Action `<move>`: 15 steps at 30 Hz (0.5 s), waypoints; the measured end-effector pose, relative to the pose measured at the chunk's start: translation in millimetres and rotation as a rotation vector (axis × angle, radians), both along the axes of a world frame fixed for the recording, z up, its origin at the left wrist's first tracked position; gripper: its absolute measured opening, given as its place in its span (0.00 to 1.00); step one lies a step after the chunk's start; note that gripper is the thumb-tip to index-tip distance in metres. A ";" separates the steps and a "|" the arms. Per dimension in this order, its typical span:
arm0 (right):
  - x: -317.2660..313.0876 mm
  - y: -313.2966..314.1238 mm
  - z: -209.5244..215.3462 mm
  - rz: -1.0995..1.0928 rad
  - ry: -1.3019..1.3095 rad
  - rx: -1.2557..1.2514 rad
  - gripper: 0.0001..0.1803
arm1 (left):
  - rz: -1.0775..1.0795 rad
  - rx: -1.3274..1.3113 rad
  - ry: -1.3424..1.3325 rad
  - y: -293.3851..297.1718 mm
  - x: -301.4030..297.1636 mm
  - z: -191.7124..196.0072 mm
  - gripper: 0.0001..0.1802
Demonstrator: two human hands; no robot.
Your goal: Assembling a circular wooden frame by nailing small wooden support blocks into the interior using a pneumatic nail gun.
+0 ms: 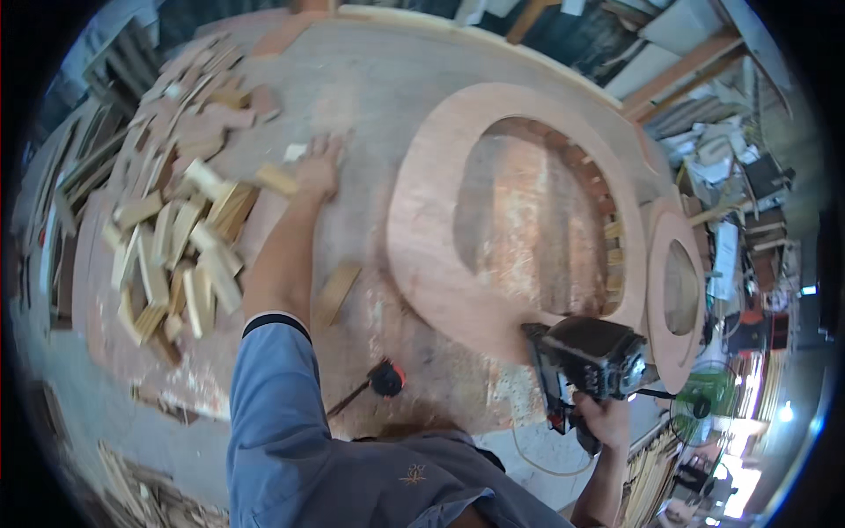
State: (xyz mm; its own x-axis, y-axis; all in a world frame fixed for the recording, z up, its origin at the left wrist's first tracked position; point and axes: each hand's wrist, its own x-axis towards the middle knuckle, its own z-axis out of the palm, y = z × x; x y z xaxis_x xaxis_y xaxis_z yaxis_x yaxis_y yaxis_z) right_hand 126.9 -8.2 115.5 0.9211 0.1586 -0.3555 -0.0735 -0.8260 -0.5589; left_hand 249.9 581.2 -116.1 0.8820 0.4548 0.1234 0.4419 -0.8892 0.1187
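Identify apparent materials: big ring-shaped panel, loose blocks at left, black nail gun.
Ring-shaped panel: probably plywood, unfinished; its broad, flat pinkish-tan face looks matte.
Loose blocks: bare wood, likely solid; pale yellow, grain lines on some, no sheen.
Nail gun: glossy black housing, judging by its highlights; painted metal or plastic, can't tell which.

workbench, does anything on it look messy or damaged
The wood blocks at the left lie in a jumbled heap, pointing every which way, some tilted over others. The workbench top looks worn, with patchy blotches toward its near edge.
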 end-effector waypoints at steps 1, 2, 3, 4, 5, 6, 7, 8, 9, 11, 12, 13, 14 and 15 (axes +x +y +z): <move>-3.6 8.0 4.9 -0.035 0.001 -0.099 0.18 | 0.033 -0.039 0.158 -3.4 5.3 12.5 0.39; -3.8 12.2 6.8 -0.016 0.001 -0.042 0.18 | 0.043 -0.024 0.249 2.0 9.8 18.7 0.38; -6.8 15.1 8.1 -0.013 0.013 0.013 0.18 | 0.037 -0.005 0.353 3.7 15.7 20.2 0.38; -6.5 24.1 12.6 -0.092 0.026 0.022 0.17 | -0.031 0.122 0.404 16.4 25.1 17.7 0.36; -3.2 33.6 17.3 -0.160 0.055 0.025 0.16 | -0.093 0.243 0.469 25.8 24.6 13.8 0.35; -2.7 33.4 19.8 -0.152 0.047 -0.093 0.15 | 0.070 -0.046 0.109 15.7 18.1 33.2 0.33; 2.7 47.0 32.5 -0.178 0.113 -0.285 0.15 | 0.036 -0.111 -0.136 11.7 2.0 48.1 0.31; 4.8 47.3 31.2 -0.156 0.073 -0.186 0.17 | 0.017 -0.393 -0.300 26.0 -9.2 52.4 0.27; 5.3 32.2 15.9 -0.205 0.031 -0.095 0.14 | -0.042 -0.591 -0.452 10.9 -19.4 71.7 0.24; 14.6 11.4 -0.3 -0.209 0.038 -0.066 0.20 | -0.085 -0.797 -0.594 -32.1 -48.9 100.7 0.21; 22.4 17.9 8.7 -0.137 0.052 -0.118 0.20 | -0.073 -0.899 -0.650 -60.7 -72.4 110.0 0.19; 28.1 16.8 7.5 -0.079 0.025 0.004 0.19 | -0.056 -0.995 -0.719 -86.9 -96.1 120.0 0.17; 36.4 8.2 4.2 0.007 -0.003 -0.033 0.16 | -0.018 -1.093 -0.692 -114.6 -120.0 120.6 0.18; 41.0 7.0 0.1 0.020 0.047 0.152 0.10 | 0.015 -1.188 -0.666 -142.5 -141.9 114.4 0.19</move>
